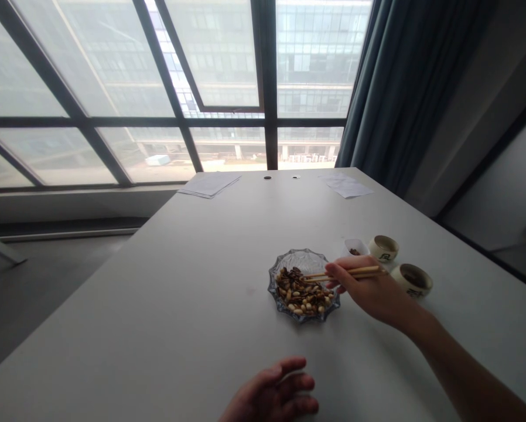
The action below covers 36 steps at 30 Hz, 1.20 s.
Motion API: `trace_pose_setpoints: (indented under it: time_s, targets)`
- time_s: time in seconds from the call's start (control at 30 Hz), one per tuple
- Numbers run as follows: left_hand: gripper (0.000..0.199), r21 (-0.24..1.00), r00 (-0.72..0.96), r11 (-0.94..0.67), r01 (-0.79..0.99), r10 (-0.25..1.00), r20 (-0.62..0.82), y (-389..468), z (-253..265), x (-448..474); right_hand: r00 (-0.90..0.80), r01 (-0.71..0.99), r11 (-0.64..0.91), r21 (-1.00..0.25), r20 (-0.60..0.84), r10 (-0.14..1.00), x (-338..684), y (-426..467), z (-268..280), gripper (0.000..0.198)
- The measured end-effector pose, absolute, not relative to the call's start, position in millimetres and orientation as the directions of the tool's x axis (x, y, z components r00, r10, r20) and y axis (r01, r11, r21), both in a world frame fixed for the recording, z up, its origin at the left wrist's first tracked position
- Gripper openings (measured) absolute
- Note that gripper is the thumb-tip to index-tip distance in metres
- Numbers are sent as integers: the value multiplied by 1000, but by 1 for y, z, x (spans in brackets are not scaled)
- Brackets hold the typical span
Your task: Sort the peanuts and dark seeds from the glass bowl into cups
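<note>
A pair of chopsticks is gripped in my right hand, pointing left. Their tips reach into a scalloped glass dish and are at the mixed nuts and dark pieces heaped in it. Whether the tips pinch a piece, I cannot tell. Pale nuts lie mostly along the near side of the heap, darker pieces toward the back. My left hand is at the bottom of the view, nearer to me than the dish, fingers apart and slightly curled, with nothing in it.
Just beyond my right hand stands a small white container with dark bits inside. Beside it are two cream cups with dark characters, a farther cup and a nearer cup. Papers lie at the white table's far left, more sheets far right.
</note>
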<state>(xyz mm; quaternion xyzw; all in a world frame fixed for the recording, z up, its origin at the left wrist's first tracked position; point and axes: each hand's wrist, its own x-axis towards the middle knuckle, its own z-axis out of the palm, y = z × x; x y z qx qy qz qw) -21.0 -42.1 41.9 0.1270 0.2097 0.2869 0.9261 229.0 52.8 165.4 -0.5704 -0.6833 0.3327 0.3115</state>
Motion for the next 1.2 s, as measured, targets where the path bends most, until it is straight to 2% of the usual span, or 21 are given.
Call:
trace_pose_setpoints:
  time_s: [0.13, 0.27, 0.43, 0.57, 0.77, 0.9, 1.07, 1.2]
  targets:
    - [33, 353, 749, 806, -474, 581, -319, -42, 43, -21, -192, 610, 194, -768, 94, 977, 230, 52, 170, 42]
    - [33, 360, 748, 808, -467, 578, -326, -41, 43, -21, -279, 558, 281, -780, 142, 950, 229, 53, 171, 41]
    - [33, 359, 745, 805, -472, 582, -326, -43, 42, -22, -243, 488, 206, -848, 94, 965, 229, 54, 166, 38]
    - [33, 362, 737, 802, -475, 587, -335, -42, 39, -22, -167, 539, 159, -827, 79, 983, 231, 53, 166, 39]
    - [33, 353, 745, 808, -471, 579, -331, -40, 40, -21, -249, 591, 271, -760, 148, 957, 231, 54, 170, 43]
    - [33, 355, 739, 807, -472, 582, -339, -39, 41, -21, -286, 540, 287, -791, 148, 947, 229, 54, 167, 40]
    - [33, 371, 735, 798, -475, 591, -332, -39, 40, -21, -193, 498, 167, -851, 79, 978, 227, 54, 163, 37]
    - [33, 368, 738, 797, -479, 593, -324, -40, 39, -22, -142, 527, 184, -830, 127, 982, 235, 52, 175, 41]
